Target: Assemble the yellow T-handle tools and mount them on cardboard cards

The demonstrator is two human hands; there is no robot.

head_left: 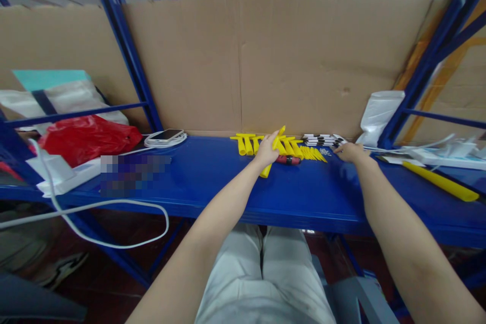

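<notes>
My left hand (268, 150) is closed around a yellow T-shaped plastic handle (266, 170), held just above the table. Other yellow T-shaped handles (242, 146) lie in a row on both sides of that hand. Beneath the row is a red and black screwdriver-like tool (289, 160). My right hand (350, 152) reaches down with its fingertips drawn together at the tabletop, beside small silvery pieces (325, 152). What those fingertips hold, if anything, is too small to see. Close by lie small yellow pieces (313, 154) and a stack of black-and-white strips (322, 139).
Blue table (212, 182), backed by a cardboard panel (182, 61). To the left are a phone (167, 135) on a coiled white cable, a red bag (91, 134) and a power strip (81, 174). A white pouch (379, 116) and a long yellow-handled tool (440, 180) lie right.
</notes>
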